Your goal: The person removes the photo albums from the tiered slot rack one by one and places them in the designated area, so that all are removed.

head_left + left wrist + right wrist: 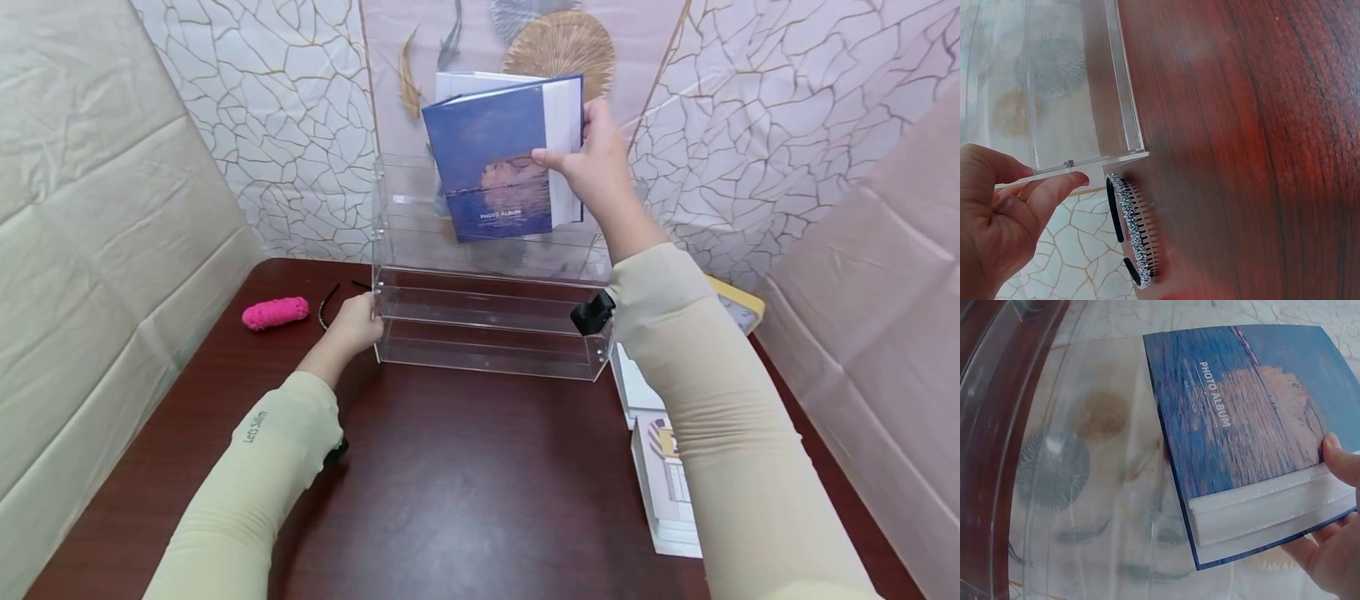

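A blue photo album [495, 167] with a sea-and-rock cover is held up over the upper part of a clear acrylic tiered rack [487, 363]. My right hand [600, 162] grips its right edge, thumb on the front cover and fingers behind. In the right wrist view the album [1241, 412] shows its white pages along the held side. Behind it a pale, book-like edge [468, 82] shows, mostly hidden. My left hand [356, 323] holds the rack's left side. The left wrist view has this hand [1004, 212] pinching the clear side panel [1085, 164] between thumb and fingers.
Left of the rack lie a pink yarn bundle [275, 313] and a glittery toothed headband [1132, 231]. To the right, partly behind my right sleeve, are white books [660, 492] and a yellow-framed clock [738, 304]. Patterned cloth [300, 125] hangs behind the table.
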`<move>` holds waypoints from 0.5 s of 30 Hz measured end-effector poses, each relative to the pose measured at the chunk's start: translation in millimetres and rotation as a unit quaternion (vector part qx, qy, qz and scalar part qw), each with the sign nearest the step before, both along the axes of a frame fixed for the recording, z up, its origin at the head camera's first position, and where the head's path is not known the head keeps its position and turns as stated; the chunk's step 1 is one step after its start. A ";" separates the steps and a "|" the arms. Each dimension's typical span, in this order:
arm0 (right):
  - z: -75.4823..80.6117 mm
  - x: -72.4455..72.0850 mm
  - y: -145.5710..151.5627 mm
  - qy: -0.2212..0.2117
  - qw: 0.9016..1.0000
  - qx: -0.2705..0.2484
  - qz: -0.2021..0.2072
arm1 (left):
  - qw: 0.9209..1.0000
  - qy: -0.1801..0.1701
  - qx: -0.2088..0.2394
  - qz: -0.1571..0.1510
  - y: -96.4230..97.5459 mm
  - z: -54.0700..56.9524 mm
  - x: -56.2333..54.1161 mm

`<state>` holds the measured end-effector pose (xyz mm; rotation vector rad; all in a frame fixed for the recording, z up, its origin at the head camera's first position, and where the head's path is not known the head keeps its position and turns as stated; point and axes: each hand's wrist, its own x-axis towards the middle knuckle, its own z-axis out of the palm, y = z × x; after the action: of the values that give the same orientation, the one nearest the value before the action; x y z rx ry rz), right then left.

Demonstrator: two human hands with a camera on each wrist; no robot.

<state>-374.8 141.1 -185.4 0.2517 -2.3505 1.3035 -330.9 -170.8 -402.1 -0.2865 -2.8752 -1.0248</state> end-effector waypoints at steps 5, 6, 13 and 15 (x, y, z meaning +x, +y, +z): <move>5.2 2.4 7.5 0.034 0.997 -0.064 0.032 | 1.000 -0.007 0.000 -0.003 0.2 -0.2 0.0; 6.4 3.5 8.8 0.042 0.995 -0.080 0.040 | 1.000 -0.006 0.000 -0.005 0.0 -0.2 0.1; 18.5 26.4 26.8 0.079 0.980 -0.177 0.047 | 1.000 -0.001 0.002 -0.007 0.4 -1.0 0.1; 21.4 38.6 33.0 0.088 0.970 -0.219 0.055 | 1.000 0.000 0.000 -0.005 1.5 -0.1 0.7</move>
<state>-336.3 174.1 -164.0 0.3451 -1.8671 1.7331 -330.2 -169.3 -402.2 -0.3014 -2.8765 -1.0267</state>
